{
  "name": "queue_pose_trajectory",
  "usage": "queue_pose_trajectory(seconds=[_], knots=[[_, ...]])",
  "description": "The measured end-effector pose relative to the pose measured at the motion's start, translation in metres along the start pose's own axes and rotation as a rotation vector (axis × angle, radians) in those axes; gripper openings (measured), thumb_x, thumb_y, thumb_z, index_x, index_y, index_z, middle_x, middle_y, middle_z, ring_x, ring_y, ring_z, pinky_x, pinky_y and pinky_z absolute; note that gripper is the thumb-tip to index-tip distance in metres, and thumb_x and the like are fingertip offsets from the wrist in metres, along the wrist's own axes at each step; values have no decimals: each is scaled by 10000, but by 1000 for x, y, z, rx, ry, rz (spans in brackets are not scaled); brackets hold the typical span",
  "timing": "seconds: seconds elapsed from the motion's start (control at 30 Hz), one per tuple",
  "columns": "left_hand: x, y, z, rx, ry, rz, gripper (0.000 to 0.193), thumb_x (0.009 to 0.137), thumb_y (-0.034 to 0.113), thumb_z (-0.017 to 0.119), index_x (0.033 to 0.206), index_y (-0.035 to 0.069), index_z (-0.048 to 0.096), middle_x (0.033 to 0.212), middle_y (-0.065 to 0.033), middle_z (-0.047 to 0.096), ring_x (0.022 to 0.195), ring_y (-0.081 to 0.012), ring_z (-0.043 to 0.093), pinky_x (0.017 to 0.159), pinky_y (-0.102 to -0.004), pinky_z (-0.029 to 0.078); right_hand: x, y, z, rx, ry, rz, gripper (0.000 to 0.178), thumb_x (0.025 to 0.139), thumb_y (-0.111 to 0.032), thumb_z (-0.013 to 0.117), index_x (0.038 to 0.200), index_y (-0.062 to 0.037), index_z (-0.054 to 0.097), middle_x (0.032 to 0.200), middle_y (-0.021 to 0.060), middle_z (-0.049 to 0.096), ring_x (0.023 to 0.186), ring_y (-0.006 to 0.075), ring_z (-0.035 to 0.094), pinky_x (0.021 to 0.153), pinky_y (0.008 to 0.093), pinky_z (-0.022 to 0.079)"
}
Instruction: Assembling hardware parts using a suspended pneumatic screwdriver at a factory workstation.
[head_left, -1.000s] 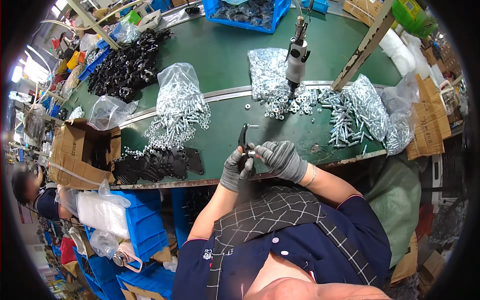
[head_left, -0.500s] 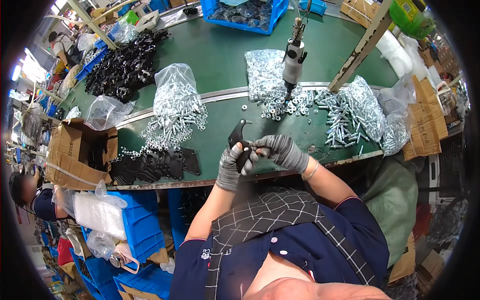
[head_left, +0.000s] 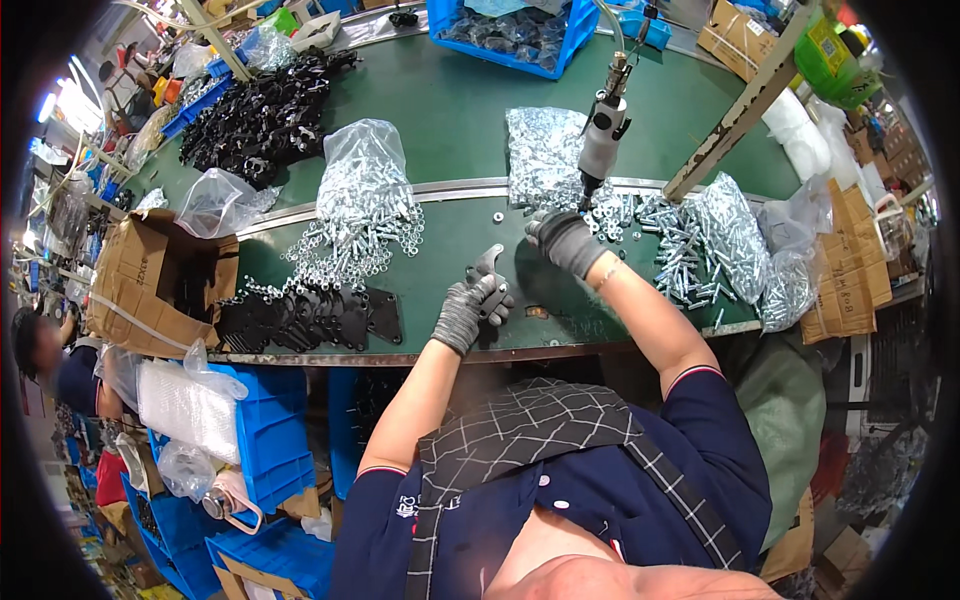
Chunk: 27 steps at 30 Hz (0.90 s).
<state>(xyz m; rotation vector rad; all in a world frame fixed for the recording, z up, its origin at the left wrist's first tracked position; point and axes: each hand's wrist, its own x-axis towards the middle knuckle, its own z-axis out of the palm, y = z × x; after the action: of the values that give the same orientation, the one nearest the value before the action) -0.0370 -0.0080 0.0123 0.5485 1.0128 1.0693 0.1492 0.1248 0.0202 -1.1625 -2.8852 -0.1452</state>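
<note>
My left hand point(head_left: 468, 312), in a grey glove, is closed round a black metal bracket point(head_left: 489, 262), whose narrow upper end sticks out and catches the light. The gloved right hand point(head_left: 568, 243) is over the near edge of a pile of silvery nuts point(head_left: 608, 222), its fingers curled; whatever they hold is hidden. Those nuts spill from a clear plastic bag point(head_left: 540, 150). One loose nut point(head_left: 498, 217) lies between the two hands, towards the back. Just beyond the right hand hangs a grey-white power screwdriver point(head_left: 602, 140), bit pointing down.
Threaded pins point(head_left: 678, 255) lie right, beside their bag point(head_left: 728, 235). Left are a bag of silvery fasteners point(head_left: 362, 175), flat black plates point(head_left: 315, 322) and an open carton point(head_left: 150, 285). A slanted post point(head_left: 735, 110) and a blue bin point(head_left: 515, 40) stand further back.
My right hand has left the bracket and moved forward and right to the nuts. My left hand still holds the bracket, now tilted differently. The whole view has shifted slightly.
</note>
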Motion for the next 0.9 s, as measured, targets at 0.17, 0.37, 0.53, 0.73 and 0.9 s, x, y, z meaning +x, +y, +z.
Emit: queue_pose_trajectory(seconds=[0.17, 0.37, 0.53, 0.73, 0.9], knots=[[12, 1, 30, 22, 77, 172, 212, 873, 230, 544, 872, 20, 577, 690, -114, 617, 497, -167, 565, 389, -240, 429, -37, -40, -51, 479, 86, -40, 158, 817, -169, 491, 894, -112, 617, 828, 123, 596, 781, 287, 612, 639, 388, 482], [24, -5, 28, 36, 60, -64, 216, 882, 240, 524, 929, 34, 567, 709, -89, 618, 488, -169, 558, 366, -247, 409, -42, -36, -48, 214, 238, -397, 146, 811, -116, 477, 908, -106, 585, 757, 104, 581, 721, 278, 612, 604, 367, 479], [14, 8, 42, 43, 97, -64, 225, 892, 252, 505, 909, 39, 573, 674, -74, 606, 476, -168, 551, 362, -249, 400, -35, -37, -55, 71, 17, -334, 140, 809, -129, 484, 905, -92, 579, 749, 111, 582, 709, 280, 614, 594, 375, 480], [20, 0, 38, -44, 93, -41, 232, 896, 257, 496, 866, 41, 577, 628, -72, 588, 455, -166, 541, 366, -245, 403, -38, -42, -58, 332, -88, -164, 150, 822, -155, 479, 891, -57, 570, 750, 125, 578, 698, 292, 612, 598, 387, 485], [22, -2, 34, 51, 83, -65, 233, 897, 263, 493, 879, 43, 570, 626, -68, 585, 436, -165, 528, 357, -249, 395, -39, -37, -52, 157, 76, -375, 178, 835, -174, 477, 909, -46, 576, 770, 120, 567, 674, 294, 602, 600, 399, 483]])
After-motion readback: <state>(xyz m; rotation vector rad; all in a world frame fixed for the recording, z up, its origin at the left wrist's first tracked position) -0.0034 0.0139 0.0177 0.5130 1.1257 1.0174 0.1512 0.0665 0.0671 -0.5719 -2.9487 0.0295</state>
